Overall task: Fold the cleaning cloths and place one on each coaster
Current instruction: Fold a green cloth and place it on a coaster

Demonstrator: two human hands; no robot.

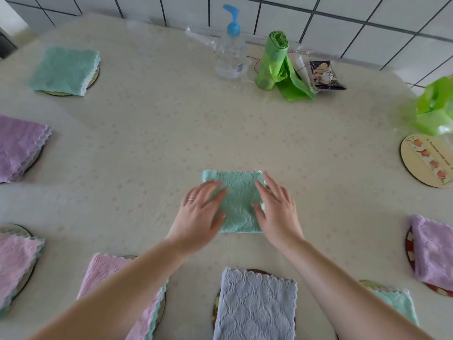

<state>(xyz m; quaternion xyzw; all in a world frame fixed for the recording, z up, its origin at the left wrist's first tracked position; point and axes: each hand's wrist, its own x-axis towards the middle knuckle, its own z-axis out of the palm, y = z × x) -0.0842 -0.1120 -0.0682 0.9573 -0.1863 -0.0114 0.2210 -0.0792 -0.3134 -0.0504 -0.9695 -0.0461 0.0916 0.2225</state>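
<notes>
A folded mint-green cloth [239,192] lies flat in the middle of the table. My left hand [199,212] presses on its left edge with straight fingers, and my right hand [277,207] lies flat on its right edge. A bare round coaster [426,163] with a fruit picture sits at the right edge. Other coasters carry folded cloths: a green cloth [65,71] far left, a purple cloth [18,147], a pink cloth [17,263], another pink cloth [115,285], a grey-blue cloth [255,305], a mint cloth [397,305] and a purple cloth [431,253].
At the back by the tiled wall stand a clear pump bottle [230,52], a roll of green bags [274,62] and a small dark packet [326,74]. A loose green bag [436,106] lies at the far right, just behind the bare coaster.
</notes>
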